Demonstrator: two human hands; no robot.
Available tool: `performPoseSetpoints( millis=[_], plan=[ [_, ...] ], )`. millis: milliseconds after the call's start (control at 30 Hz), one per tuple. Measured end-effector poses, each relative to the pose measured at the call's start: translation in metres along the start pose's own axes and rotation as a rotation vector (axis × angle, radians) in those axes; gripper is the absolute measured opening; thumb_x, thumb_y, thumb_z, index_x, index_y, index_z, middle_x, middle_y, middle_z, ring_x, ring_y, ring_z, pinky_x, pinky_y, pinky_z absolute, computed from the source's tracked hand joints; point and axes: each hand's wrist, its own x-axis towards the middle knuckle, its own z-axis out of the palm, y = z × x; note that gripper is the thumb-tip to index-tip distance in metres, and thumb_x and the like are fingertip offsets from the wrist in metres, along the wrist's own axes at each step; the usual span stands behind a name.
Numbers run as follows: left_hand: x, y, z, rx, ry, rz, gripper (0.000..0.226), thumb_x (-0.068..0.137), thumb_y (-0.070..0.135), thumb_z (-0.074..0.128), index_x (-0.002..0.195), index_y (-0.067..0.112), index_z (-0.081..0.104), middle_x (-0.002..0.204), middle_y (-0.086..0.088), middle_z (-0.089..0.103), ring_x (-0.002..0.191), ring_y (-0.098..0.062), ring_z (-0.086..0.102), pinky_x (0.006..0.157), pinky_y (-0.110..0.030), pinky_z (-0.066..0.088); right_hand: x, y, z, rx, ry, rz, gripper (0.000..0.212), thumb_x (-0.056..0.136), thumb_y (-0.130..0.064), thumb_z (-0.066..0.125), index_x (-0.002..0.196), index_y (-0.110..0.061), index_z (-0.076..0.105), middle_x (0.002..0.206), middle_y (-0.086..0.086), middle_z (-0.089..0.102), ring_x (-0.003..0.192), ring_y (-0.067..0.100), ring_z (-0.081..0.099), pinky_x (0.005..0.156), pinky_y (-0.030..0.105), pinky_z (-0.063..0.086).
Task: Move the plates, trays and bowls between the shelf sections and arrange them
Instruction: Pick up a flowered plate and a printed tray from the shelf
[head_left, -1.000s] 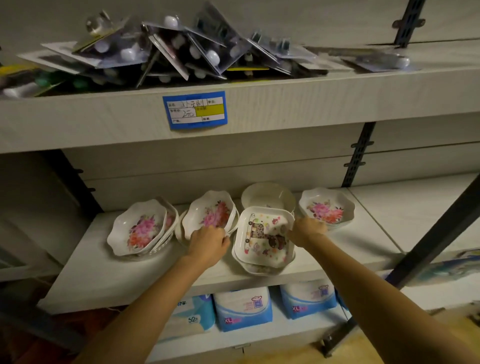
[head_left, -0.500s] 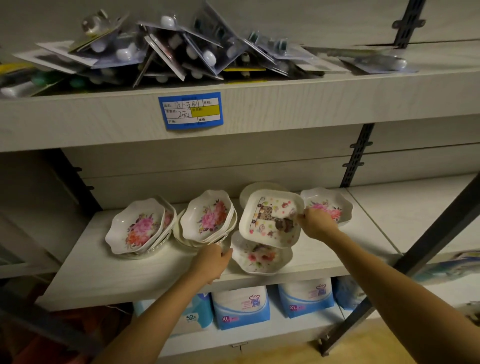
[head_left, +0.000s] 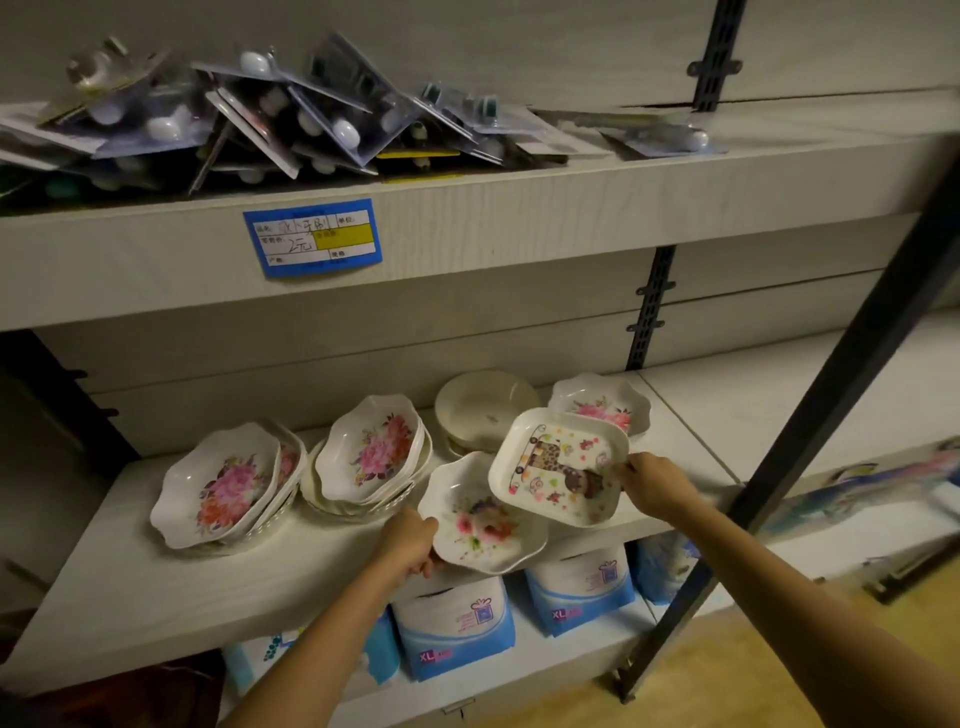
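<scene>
My right hand (head_left: 655, 487) pinches the right rim of a square cartoon-print tray (head_left: 561, 465) and holds it tilted above the middle shelf (head_left: 130, 582). My left hand (head_left: 410, 543) grips the left edge of a floral bowl (head_left: 480, 519), which juts over the shelf's front edge, partly under the tray. Two leaning stacks of floral bowls (head_left: 228, 486) (head_left: 371, 449) stand to the left. Behind the tray sit a plain cream bowl stack (head_left: 485, 408) and a further floral bowl (head_left: 597, 402).
The upper shelf holds a heap of blister packs (head_left: 249, 114) and a blue price label (head_left: 314, 236). Blue-and-white XL packs (head_left: 457, 623) fill the shelf below. A dark slanted post (head_left: 810, 431) crosses at the right. The right shelf section (head_left: 779, 395) lies beyond it.
My right hand has lifted the cartoon tray off the floral bowl and carried it right. My left hand left the second stack, took the uncovered floral bowl's edge and drew it toward the shelf front.
</scene>
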Motion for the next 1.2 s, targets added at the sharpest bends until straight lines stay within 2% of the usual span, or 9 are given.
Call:
performPoseSetpoints(
  millis=[100, 167, 267, 400, 600, 767, 867, 967, 1200],
  plan=[
    [-0.007, 0.007, -0.013, -0.001, -0.013, 0.065, 0.020, 0.092, 0.009, 0.034, 0.075, 0.006, 0.044, 0.035, -0.004, 0.049, 0.018, -0.007, 0.037, 0.030, -0.016, 0.029, -0.013, 0.012, -0.001, 0.099, 0.036, 0.035, 0.029, 0.097, -0.027, 0.038, 0.075, -0.014, 0.052, 0.081, 0.004, 0.057, 0.076, 0.018, 0.055, 0.072, 0.029, 0.046],
    [-0.011, 0.013, -0.021, -0.004, -0.028, 0.097, 0.018, 0.092, 0.010, 0.036, 0.078, 0.004, 0.046, 0.043, -0.007, 0.050, 0.022, -0.008, 0.039, 0.035, -0.020, 0.032, -0.026, 0.022, -0.002, 0.216, 0.074, 0.053, 0.032, 0.097, -0.027, 0.040, 0.068, -0.018, 0.051, 0.072, -0.001, 0.056, 0.068, 0.014, 0.055, 0.065, 0.023, 0.044],
    [-0.017, 0.022, -0.025, 0.010, -0.073, 0.145, 0.021, 0.089, 0.010, 0.039, 0.086, -0.002, 0.055, 0.040, -0.006, 0.052, 0.027, -0.011, 0.041, 0.041, -0.022, 0.033, -0.049, 0.040, -0.008, 0.343, 0.120, 0.093, 0.030, 0.097, -0.027, 0.042, 0.080, -0.011, 0.062, 0.076, 0.001, 0.062, 0.065, 0.009, 0.058, 0.058, 0.016, 0.043],
    [-0.019, 0.040, -0.012, 0.086, -0.122, 0.225, 0.024, 0.090, 0.011, 0.040, 0.072, 0.003, 0.054, 0.039, -0.007, 0.052, 0.035, -0.015, 0.042, 0.044, -0.024, 0.031, -0.082, 0.073, -0.021, 0.355, 0.144, 0.164, 0.034, 0.097, -0.027, 0.040, 0.094, -0.007, 0.066, 0.082, 0.000, 0.063, 0.067, 0.008, 0.058, 0.057, 0.014, 0.043],
    [-0.024, 0.078, 0.038, 0.174, -0.231, 0.297, 0.025, 0.091, 0.012, 0.042, 0.070, 0.007, 0.056, 0.051, -0.014, 0.055, 0.039, -0.017, 0.045, 0.042, -0.021, 0.033, -0.131, 0.134, -0.049, 0.301, 0.217, 0.287, 0.027, 0.098, -0.023, 0.038, 0.085, -0.016, 0.061, 0.085, 0.006, 0.062, 0.068, 0.015, 0.056, 0.057, 0.021, 0.041],
    [-0.037, 0.117, 0.097, 0.167, -0.320, 0.309, 0.022, 0.091, 0.012, 0.043, 0.083, 0.001, 0.061, 0.053, -0.016, 0.056, 0.038, -0.016, 0.044, 0.039, -0.021, 0.034, -0.148, 0.208, -0.076, 0.277, 0.261, 0.387, 0.036, 0.098, -0.022, 0.039, 0.098, 0.001, 0.067, 0.098, 0.020, 0.069, 0.089, 0.034, 0.063, 0.078, 0.042, 0.049],
    [-0.046, 0.138, 0.136, 0.132, -0.347, 0.313, 0.024, 0.089, 0.011, 0.044, 0.090, -0.005, 0.061, 0.046, -0.013, 0.059, 0.040, -0.019, 0.045, 0.048, -0.027, 0.037, -0.148, 0.254, -0.096, 0.261, 0.266, 0.410, 0.037, 0.098, -0.022, 0.038, 0.098, 0.002, 0.066, 0.099, 0.021, 0.069, 0.091, 0.035, 0.062, 0.081, 0.043, 0.048],
    [-0.058, 0.158, 0.177, 0.160, -0.349, 0.307, 0.026, 0.088, 0.011, 0.043, 0.092, -0.008, 0.060, 0.057, -0.028, 0.060, 0.035, -0.016, 0.044, 0.041, -0.022, 0.033, -0.148, 0.299, -0.119, 0.263, 0.268, 0.405, 0.037, 0.098, -0.025, 0.038, 0.099, 0.000, 0.067, 0.100, 0.019, 0.069, 0.092, 0.034, 0.062, 0.081, 0.042, 0.048],
    [-0.086, 0.204, 0.269, 0.077, -0.355, 0.271, 0.023, 0.090, 0.011, 0.043, 0.092, -0.005, 0.059, 0.060, -0.020, 0.059, 0.036, -0.015, 0.043, 0.038, -0.019, 0.033, -0.130, 0.398, -0.170, 0.282, 0.276, 0.363, 0.038, 0.097, -0.024, 0.039, 0.100, 0.001, 0.067, 0.100, 0.018, 0.070, 0.091, 0.032, 0.065, 0.084, 0.046, 0.052]
  ],
)
